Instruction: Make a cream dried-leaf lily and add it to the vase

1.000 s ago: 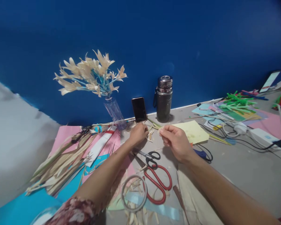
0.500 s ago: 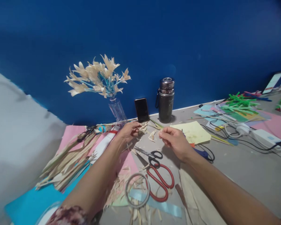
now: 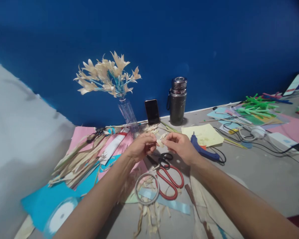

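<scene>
My left hand (image 3: 140, 148) and my right hand (image 3: 179, 146) meet above the table, fingertips together. Between them they pinch a small pale dried-leaf piece (image 3: 160, 141). Just below the hands lie small black-handled scissors (image 3: 163, 157) and large red-handled scissors (image 3: 169, 181). A blue glue gun (image 3: 201, 150) lies right of my right hand. Loose pale leaf bits (image 3: 150, 128) are scattered behind the hands.
A clear vase of pale leaf flowers (image 3: 109, 74), a black phone (image 3: 152, 111) and a steel flask (image 3: 177, 101) stand by the blue wall. Dried leaf strips (image 3: 77, 161) lie on pink and blue paper at left. Tape rolls (image 3: 147, 193), yellow paper (image 3: 203, 134), cables (image 3: 254, 139) surround them.
My left hand came back from the leaf bits near the phone and joined my right hand. Both now pinch a pale leaf piece. The view shifted slightly.
</scene>
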`<state>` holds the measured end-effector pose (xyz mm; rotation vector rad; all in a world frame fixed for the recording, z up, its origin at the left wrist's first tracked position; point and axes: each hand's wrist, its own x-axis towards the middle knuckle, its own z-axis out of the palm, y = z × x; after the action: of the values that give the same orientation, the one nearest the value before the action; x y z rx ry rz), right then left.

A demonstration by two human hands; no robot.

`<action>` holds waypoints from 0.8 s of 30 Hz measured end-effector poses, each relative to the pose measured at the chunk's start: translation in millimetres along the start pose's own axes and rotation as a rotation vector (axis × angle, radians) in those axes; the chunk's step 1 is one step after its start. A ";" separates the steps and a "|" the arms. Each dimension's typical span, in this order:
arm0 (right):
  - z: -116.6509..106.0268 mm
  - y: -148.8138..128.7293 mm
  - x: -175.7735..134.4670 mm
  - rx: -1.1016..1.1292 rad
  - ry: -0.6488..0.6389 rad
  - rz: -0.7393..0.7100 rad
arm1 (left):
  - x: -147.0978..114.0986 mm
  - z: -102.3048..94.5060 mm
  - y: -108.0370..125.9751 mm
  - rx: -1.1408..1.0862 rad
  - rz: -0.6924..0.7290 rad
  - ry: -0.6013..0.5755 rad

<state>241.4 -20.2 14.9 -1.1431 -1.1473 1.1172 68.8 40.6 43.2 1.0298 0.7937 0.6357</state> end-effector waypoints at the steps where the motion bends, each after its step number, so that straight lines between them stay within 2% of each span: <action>1: 0.9 0.2 -0.7 -0.004 -0.009 -0.002 | -1.3 0.4 0.0 0.005 0.001 0.009; 8: 1.1 4.7 -1.2 -0.099 -0.031 0.004 | -8.7 -2.7 2.9 -0.024 -0.004 0.070; 13: -3.6 21.7 5.8 -0.517 -0.006 -0.073 | -25.0 -17.8 -1.5 -0.080 -0.001 0.107; 15: -4.2 29.2 8.7 -0.611 -0.020 -0.077 | -33.0 -25.9 -6.2 -0.095 -0.003 0.130; 20: -2.2 39.4 16.5 -0.656 -0.031 -0.059 | -48.7 -41.1 -19.3 -0.108 -0.032 0.136; 24: -3.2 41.6 23.1 -0.736 -0.070 -0.053 | -51.8 -46.9 -26.1 -0.157 -0.037 0.159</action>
<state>244.2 6.1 -24.8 -1.6188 -1.7040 0.6985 3.5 13.5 19.5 0.8270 0.8853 0.7427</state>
